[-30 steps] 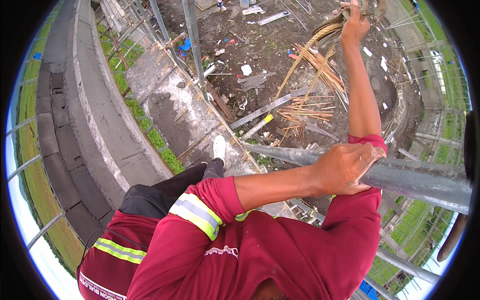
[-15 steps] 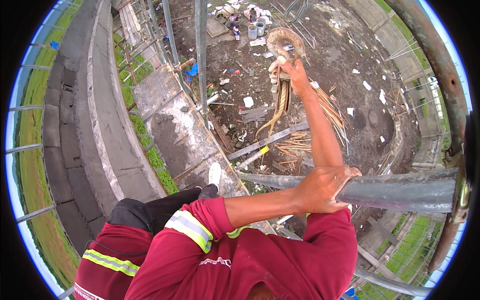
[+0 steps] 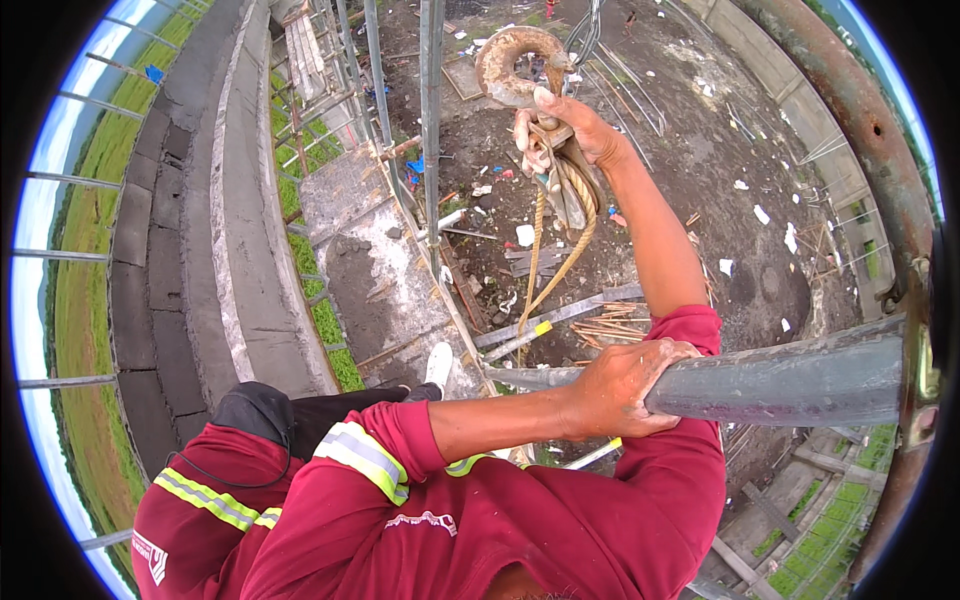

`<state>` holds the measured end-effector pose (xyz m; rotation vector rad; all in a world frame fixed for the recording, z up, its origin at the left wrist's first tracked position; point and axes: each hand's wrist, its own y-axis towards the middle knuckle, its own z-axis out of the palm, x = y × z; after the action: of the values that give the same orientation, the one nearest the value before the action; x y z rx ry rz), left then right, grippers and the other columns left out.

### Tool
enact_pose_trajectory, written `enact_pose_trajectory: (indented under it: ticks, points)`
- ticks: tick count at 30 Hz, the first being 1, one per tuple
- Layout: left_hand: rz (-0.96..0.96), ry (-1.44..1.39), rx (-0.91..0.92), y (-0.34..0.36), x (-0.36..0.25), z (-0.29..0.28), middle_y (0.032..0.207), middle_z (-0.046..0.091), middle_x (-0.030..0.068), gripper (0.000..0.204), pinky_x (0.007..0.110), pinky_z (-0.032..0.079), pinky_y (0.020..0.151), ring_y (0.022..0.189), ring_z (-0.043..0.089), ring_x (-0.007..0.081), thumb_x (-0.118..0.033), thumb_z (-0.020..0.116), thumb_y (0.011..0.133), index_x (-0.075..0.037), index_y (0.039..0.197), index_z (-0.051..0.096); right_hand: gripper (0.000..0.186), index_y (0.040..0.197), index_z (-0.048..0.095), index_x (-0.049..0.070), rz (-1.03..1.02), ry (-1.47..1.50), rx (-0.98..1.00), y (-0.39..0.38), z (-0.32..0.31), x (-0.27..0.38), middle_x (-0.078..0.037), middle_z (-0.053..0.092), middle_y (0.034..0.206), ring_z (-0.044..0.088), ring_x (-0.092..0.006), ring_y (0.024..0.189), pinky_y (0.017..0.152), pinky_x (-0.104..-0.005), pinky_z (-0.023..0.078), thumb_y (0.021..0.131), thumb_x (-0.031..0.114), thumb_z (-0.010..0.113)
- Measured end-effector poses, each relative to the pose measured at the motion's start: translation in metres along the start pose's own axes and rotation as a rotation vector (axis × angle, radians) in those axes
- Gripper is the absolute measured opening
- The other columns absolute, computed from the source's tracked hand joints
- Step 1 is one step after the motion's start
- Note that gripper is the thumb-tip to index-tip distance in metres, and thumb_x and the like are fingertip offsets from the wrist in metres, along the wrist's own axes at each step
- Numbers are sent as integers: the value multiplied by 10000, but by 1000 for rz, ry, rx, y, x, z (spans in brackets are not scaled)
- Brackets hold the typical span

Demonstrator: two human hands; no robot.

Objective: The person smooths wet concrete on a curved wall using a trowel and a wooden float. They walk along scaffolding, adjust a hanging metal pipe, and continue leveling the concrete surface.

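My right hand (image 3: 565, 135) is closed around the top of a pulley block (image 3: 568, 190), just below its big rusty hook (image 3: 492, 68). The block hangs tilted out over the ground far below. A yellowish rope (image 3: 583, 240) runs from the block in a loop, its strands dropping downward. My left arm crosses in front of my chest, and my left hand (image 3: 628, 392) grips a grey metal pipe (image 3: 790, 378) at the right, with the fingers wrapped round it. Part of the block is hidden behind my right fingers.
A thick rusty curved pipe (image 3: 845, 80) meets the grey pipe at a clamp (image 3: 920, 385). Upright scaffold poles (image 3: 431, 120) stand ahead. A white shoe (image 3: 438, 365) rests on a dusty platform (image 3: 350, 250), beside a concrete wall (image 3: 245, 200). Timber strips (image 3: 610, 325) lie below.
My right hand has shifted the block and hook up and to the left, and the block now tilts with its rope looping wider. My left hand keeps its grip on the pipe.
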<state>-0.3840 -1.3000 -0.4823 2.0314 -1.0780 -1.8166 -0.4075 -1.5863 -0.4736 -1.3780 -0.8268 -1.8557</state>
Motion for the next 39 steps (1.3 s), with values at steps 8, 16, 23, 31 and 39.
enact_pose_trajectory:
  ticks: [8, 16, 23, 31, 39]
  points:
    - [-45, 47, 20, -2, -2, -4, 1195, 626, 186, 774, 438, 546, 884, 1047, 663, 372, -174, 860, 638, 7, 1290, 485, 590, 913, 679, -5, 69, -72, 158, 15, -22, 24, -104, 664, 793, 648, -173, 638, 581, -334, 574, 963, 571, 558]
    - [-1, 35, -7, 2, 0, -2, 1164, 634, 191, 762, 441, 560, 853, 996, 672, 383, -155, 836, 642, 14, 1292, 477, 544, 914, 666, 19, 17, -126, -23, -8, -35, 34, -96, 658, 815, 638, -149, 665, 579, -313, 559, 936, 561, 617]
    - [-17, -22, -6, 2, -3, 9, 1128, 617, 144, 754, 434, 561, 805, 986, 674, 345, -214, 849, 640, -33, 1274, 484, 470, 974, 624, 26, -85, -98, -503, -100, 16, -38, -83, 655, 861, 627, -159, 710, 618, -311, 544, 940, 494, 646]
    - [60, -172, -36, 7, -2, 18, 1030, 598, 94, 742, 403, 545, 811, 946, 665, 297, -202, 859, 613, -53, 1247, 504, 600, 1013, 618, 8, -105, -98, -1015, -210, 41, -57, -104, 597, 746, 603, -244, 756, 899, -438, 512, 1039, 562, 389]
    - [55, -188, 30, 5, -3, 20, 1021, 609, 112, 727, 402, 548, 798, 919, 676, 288, -242, 861, 614, -21, 1224, 531, 645, 1027, 620, -9, -159, -121, -1139, -229, 56, -38, -125, 593, 765, 589, -267, 767, 969, -510, 482, 1039, 578, 354]
